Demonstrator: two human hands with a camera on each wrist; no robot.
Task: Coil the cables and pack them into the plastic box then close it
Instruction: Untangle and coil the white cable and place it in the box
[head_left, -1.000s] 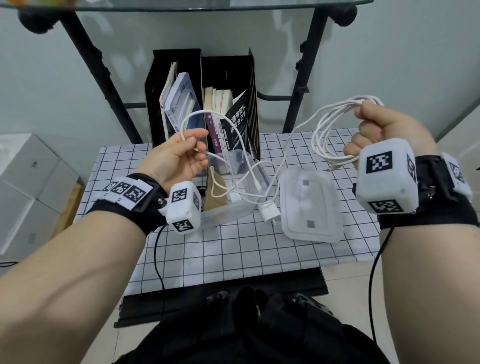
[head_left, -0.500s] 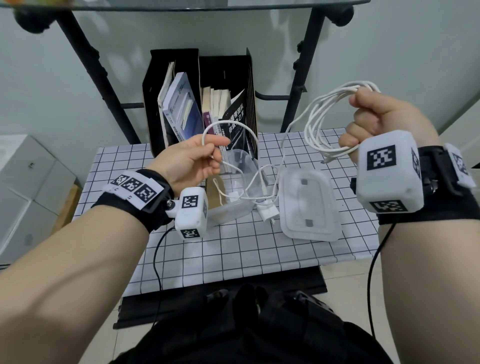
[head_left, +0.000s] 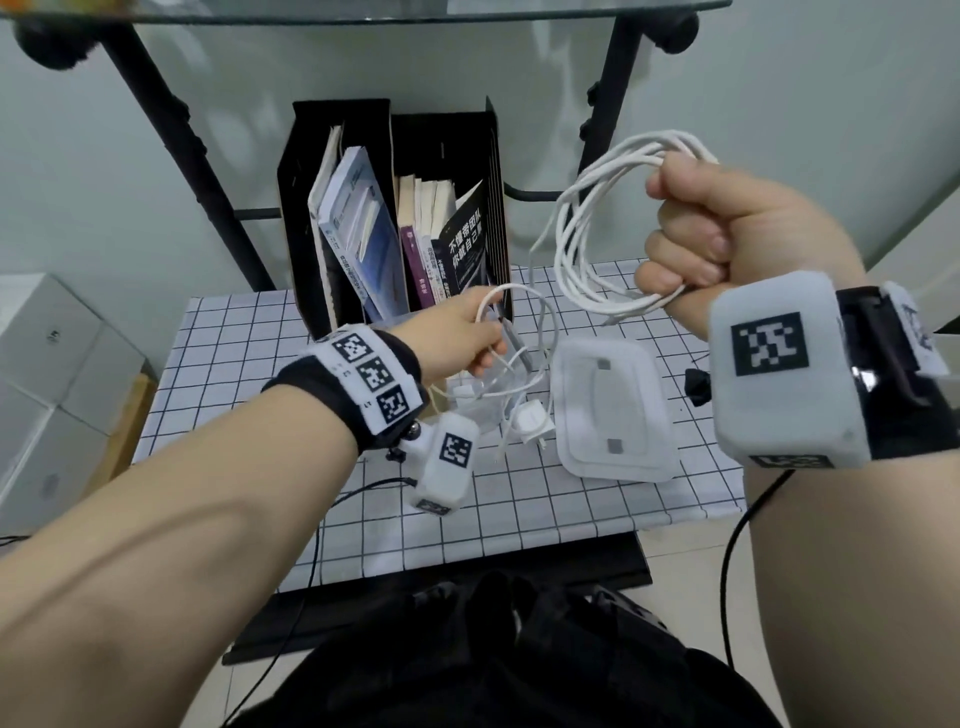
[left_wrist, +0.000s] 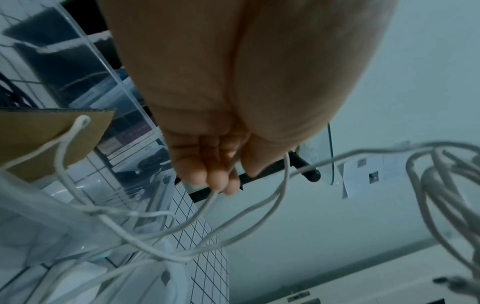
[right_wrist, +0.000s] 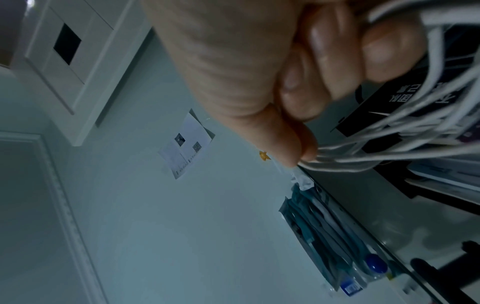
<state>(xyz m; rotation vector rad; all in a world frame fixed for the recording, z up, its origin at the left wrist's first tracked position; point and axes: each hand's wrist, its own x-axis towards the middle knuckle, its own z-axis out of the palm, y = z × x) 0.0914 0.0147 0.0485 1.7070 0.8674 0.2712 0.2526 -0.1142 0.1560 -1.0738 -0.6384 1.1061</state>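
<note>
My right hand is raised above the table and grips a coil of white cable with several loops; in the right wrist view the same coil runs under the curled fingers. My left hand pinches the loose run of the cable over the clear plastic box, and the strand slips out between its fingertips. A white charger plug lies beside the box. The white lid lies flat on the table right of the box.
A black file holder full of books stands behind the box on the checked tablecloth. Black shelf legs rise behind it. White boxes sit at the left, off the table.
My left hand has moved right and down towards the box, feeding the loose cable. My right hand has shifted left and kept hold of the coil.
</note>
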